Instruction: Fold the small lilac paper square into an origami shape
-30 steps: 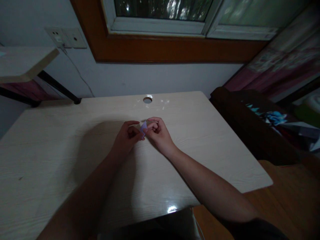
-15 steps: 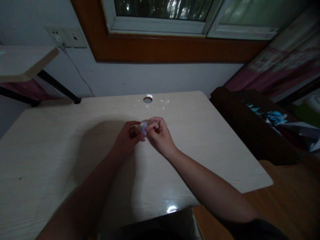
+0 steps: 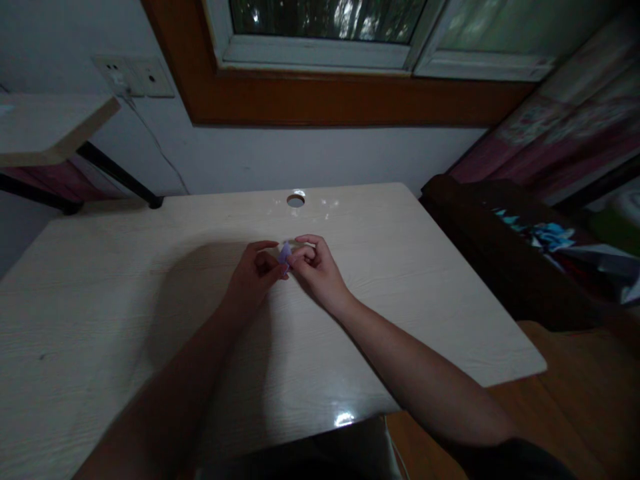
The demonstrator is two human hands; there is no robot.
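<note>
A small piece of folded purple paper (image 3: 285,253) is held between my two hands, over the middle of the pale wood-grain table (image 3: 400,287). My left hand (image 3: 254,272) pinches its lower left side between thumb and fingers. From the right, my right hand (image 3: 318,267) grips the other side with thumb and bent fingers, its index finger arched above. The paper comes to a point at the top. Its lower part is partly covered by my fingertips, so the folds there cannot be made out.
A round cable hole (image 3: 295,201) lies near the table's back edge. At the left stands a raised shelf (image 3: 55,127) on black legs. A power socket (image 3: 133,75) with a cord is on the wall. Beyond the right edge is a dark wooden piece of furniture (image 3: 480,247) with blue items on it.
The purple paper has tilted and shifted slightly to the left, with my fingers moving a little along with it. Both hands keep their grip.
</note>
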